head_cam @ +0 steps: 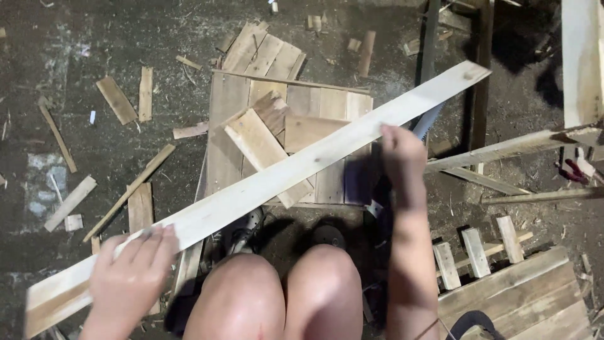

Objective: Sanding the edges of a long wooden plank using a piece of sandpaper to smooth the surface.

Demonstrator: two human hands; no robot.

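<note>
Plank spans diagonally between hands: left hand grips near end, right hand grasps far part.

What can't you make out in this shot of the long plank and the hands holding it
Head view only:
- Left hand: motion-blurred; its grip on the long plank is unclear.
- Right hand: fingers hidden behind the plank.
- Hand saw: mostly covered by plank and right hand.
- Plank's near end: cut off by the frame edge.
</note>
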